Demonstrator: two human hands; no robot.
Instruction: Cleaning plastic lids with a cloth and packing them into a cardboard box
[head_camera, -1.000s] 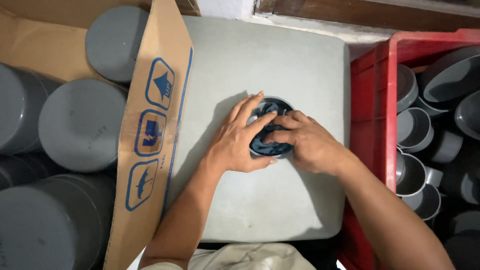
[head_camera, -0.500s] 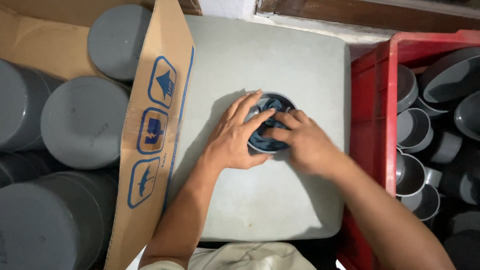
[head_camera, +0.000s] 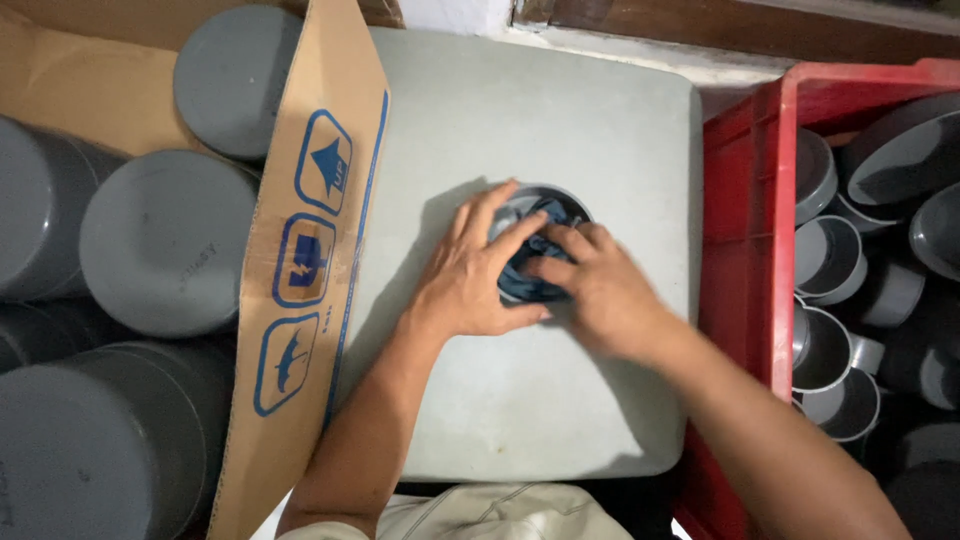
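Both hands close over 1 grey round cap (head_camera: 540, 215) at the middle of the pale surface (head_camera: 560, 110). The left hand (head_camera: 475, 275) curls its fingers across the cap's left rim, its grip wrapped on it; the right hand (head_camera: 600, 290) presses dark blue material (head_camera: 525, 275) into the cap with bent fingers. A cardboard box (head_camera: 310, 250) of grey caps stands left, a red crate (head_camera: 745, 250) of grey fittings right.

We are pressing a dark blue cloth (head_camera: 535, 268) into a round grey cap (head_camera: 540, 205), which is sitting open side up beneath both hands, its rim showing just beyond our left hand (head_camera: 478, 275) and right hand (head_camera: 598, 292) fingertips.
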